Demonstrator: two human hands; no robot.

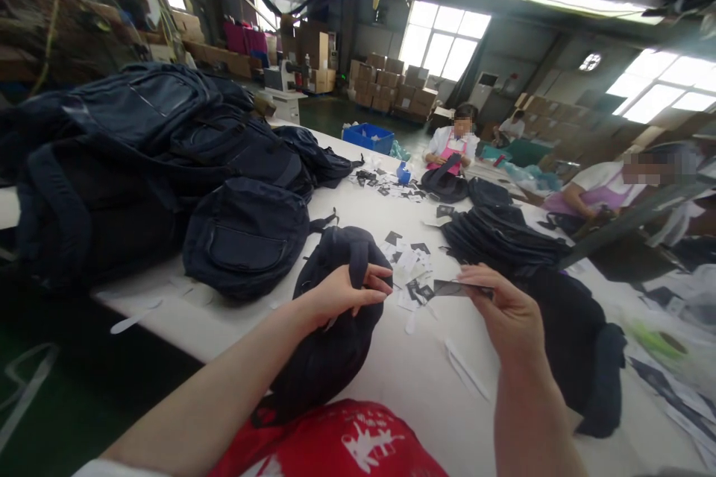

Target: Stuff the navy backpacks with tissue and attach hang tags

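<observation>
A dark navy backpack (335, 343) stands on the white table in front of my body. My left hand (350, 291) is at its top, with bent fingers round the backpack's strap (359, 257). In my right hand (506, 305) a flat dark card tag (456, 288) is pinched between thumb and fingers, to the right of the backpack. Between and beyond my hands lies a scatter of black and white tags (411, 261), some with strings.
A heap of navy backpacks (246, 238) fills the left side. More stacked dark bags (497, 235) lie to the right. Across the table (419, 373), a person in a pink apron (456, 145) handles a bag; another person (609, 186) works at right. A blue bin (368, 138) stands at the back.
</observation>
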